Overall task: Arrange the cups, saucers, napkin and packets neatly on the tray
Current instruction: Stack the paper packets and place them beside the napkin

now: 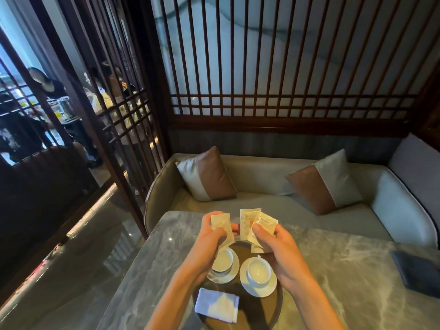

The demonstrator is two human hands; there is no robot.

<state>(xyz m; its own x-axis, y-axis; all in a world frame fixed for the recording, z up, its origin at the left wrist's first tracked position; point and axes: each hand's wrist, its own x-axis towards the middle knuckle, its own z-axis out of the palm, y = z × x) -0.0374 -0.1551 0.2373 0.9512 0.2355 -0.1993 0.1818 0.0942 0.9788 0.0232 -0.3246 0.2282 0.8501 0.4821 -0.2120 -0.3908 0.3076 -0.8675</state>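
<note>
A round dark tray [277, 303] lies on the marble table. On it stand two white cups on saucers, the left cup [222, 259] partly behind my left wrist and the right cup [259, 272] in full view. A folded white napkin [217, 304] lies at the tray's near left. My left hand [212, 239] pinches pale packets [221, 223] above the tray. My right hand [271, 241] grips a fan of several more packets [252, 223] beside it. Both hands hover over the tray's far side.
A dark folder [416, 270] lies on the table [345, 258] at the right. Behind the table runs a beige sofa [262, 177] with two cushions. A wooden lattice screen [285, 103] stands behind it, and people are visible beyond the screen at the left.
</note>
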